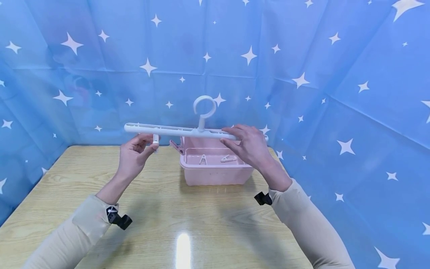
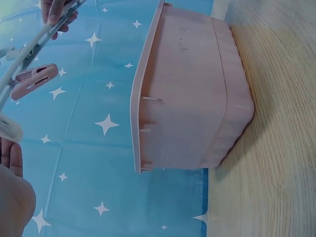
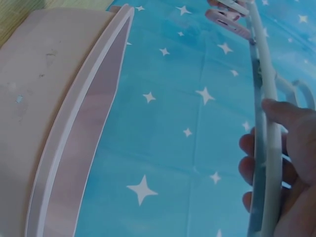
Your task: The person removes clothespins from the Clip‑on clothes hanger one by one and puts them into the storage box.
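A white hanger (image 1: 174, 130) with a round hook is held level above the table in the head view. My right hand (image 1: 246, 144) grips its right part, with the thumb on the near side and fingers behind the bar in the right wrist view. Beneath the left part of the bar, my left hand (image 1: 136, 153) pinches a white clothespin (image 1: 156, 139) between thumb and fingers. Whether that clothespin's jaws touch the bar, I cannot tell. A pink clothespin (image 2: 34, 81) hangs from the hanger between the two hands.
A pink plastic bin (image 1: 218, 176) stands on the wooden table (image 1: 161, 209), behind and below the hanger. Inside it lie white clothespins (image 1: 228, 159). A blue curtain with white stars (image 1: 168, 45) closes off the back and sides.
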Available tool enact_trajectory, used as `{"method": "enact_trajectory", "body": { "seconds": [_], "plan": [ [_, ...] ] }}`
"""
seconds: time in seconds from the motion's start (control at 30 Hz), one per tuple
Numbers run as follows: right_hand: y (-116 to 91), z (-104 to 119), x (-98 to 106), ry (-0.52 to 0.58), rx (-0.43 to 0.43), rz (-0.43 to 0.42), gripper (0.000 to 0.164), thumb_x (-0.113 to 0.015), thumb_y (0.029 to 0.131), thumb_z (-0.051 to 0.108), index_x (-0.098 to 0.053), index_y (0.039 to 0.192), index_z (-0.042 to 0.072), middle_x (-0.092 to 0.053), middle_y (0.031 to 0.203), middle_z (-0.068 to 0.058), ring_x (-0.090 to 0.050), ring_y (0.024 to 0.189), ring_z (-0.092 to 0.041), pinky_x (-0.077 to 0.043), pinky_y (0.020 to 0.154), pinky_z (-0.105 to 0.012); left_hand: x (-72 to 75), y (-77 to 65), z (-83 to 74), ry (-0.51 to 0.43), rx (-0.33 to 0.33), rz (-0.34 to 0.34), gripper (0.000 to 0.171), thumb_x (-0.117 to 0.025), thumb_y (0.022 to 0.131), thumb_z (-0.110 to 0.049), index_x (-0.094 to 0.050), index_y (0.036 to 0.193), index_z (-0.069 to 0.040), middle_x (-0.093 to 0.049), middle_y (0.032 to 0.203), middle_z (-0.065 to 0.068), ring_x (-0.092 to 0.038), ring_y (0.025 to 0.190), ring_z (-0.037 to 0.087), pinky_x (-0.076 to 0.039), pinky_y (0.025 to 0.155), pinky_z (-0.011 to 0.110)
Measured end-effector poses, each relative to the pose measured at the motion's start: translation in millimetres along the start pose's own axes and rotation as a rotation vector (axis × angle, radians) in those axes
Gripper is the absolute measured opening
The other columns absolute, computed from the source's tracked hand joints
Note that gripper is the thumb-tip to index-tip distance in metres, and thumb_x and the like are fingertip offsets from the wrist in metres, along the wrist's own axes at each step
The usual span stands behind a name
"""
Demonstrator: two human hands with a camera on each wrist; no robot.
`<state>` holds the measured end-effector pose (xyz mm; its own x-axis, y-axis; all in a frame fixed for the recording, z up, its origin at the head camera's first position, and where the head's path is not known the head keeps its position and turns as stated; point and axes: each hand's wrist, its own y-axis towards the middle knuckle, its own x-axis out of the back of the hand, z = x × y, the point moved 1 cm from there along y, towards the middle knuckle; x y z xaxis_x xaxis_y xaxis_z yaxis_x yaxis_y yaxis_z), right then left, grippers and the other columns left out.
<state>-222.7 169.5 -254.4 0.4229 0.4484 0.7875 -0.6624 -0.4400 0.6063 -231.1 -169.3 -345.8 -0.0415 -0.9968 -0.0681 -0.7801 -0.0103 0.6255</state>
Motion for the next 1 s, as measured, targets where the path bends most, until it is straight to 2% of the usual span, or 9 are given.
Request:
{"method": "enact_trajectory", "body": {
  "seconds": [0.13, 0.3, 0.63, 0.73, 0.87, 1.0],
  "plan": [
    [0, -1, 2, 0.030, -0.030, 0.015, 0.035, -0.073, 0.091, 0.033, -0.073, 0.121, 0.014, -0.075, 0.105, -0.007, -0.069, 0.090, -0.026, -0.052, 0.076, -0.043, 4.6, -2.5, 0.9, -0.004, 0.028, 0.009, 0.029, -0.068, 0.093, -0.003, -0.069, 0.122, -0.005, -0.075, 0.107, -0.012, -0.067, 0.090, 0.004, -0.055, 0.076, 0.015],
    [0, -2, 3, 0.051, -0.048, 0.020, 0.037, -0.073, 0.092, 0.033, -0.072, 0.123, 0.014, -0.075, 0.109, -0.007, -0.069, 0.097, -0.027, -0.052, 0.080, -0.044, 7.0, -3.6, 3.5, 0.024, 0.065, -0.002, 0.030, -0.069, 0.093, -0.006, -0.068, 0.123, -0.003, -0.075, 0.106, -0.013, -0.068, 0.092, 0.004, -0.054, 0.077, 0.014],
    [-2, -2, 2, 0.063, -0.071, 0.017, 0.036, -0.072, 0.092, 0.034, -0.072, 0.123, 0.015, -0.074, 0.115, -0.008, -0.069, 0.105, -0.028, -0.053, 0.084, -0.046, 8.0, -0.3, 12.1, 0.006, 0.056, 0.052, 0.034, -0.065, 0.096, -0.004, -0.063, 0.129, 0.000, -0.074, 0.111, -0.014, -0.069, 0.097, 0.002, -0.054, 0.084, 0.015],
    [-2, -2, 2, 0.066, -0.071, 0.017, 0.036, -0.072, 0.092, 0.034, -0.072, 0.122, 0.015, -0.074, 0.114, -0.008, -0.069, 0.103, -0.028, -0.052, 0.083, -0.045, 6.7, 0.7, 15.2, 0.008, 0.042, 0.067, 0.035, -0.065, 0.095, -0.002, -0.061, 0.129, 0.002, -0.074, 0.114, -0.011, -0.070, 0.098, 0.002, -0.055, 0.086, 0.016],
    [-2, -1, 3, 0.066, -0.060, 0.009, 0.035, -0.072, 0.092, 0.034, -0.072, 0.122, 0.016, -0.075, 0.111, -0.007, -0.069, 0.099, -0.027, -0.052, 0.081, -0.044, 2.7, 2.4, 18.6, 0.032, 0.057, 0.084, 0.036, -0.065, 0.096, -0.004, -0.059, 0.130, 0.005, -0.074, 0.116, -0.010, -0.070, 0.101, 0.002, -0.054, 0.088, 0.017],
    [-2, -1, 3, 0.067, -0.049, 0.000, 0.035, -0.073, 0.091, 0.033, -0.073, 0.121, 0.015, -0.075, 0.111, -0.007, -0.069, 0.098, -0.026, -0.052, 0.079, -0.043, -2.0, 4.1, 21.5, 0.081, 0.079, 0.081, 0.037, -0.066, 0.095, -0.005, -0.059, 0.129, 0.007, -0.073, 0.111, -0.017, -0.069, 0.098, -0.001, -0.054, 0.085, 0.015]
  ]
}}
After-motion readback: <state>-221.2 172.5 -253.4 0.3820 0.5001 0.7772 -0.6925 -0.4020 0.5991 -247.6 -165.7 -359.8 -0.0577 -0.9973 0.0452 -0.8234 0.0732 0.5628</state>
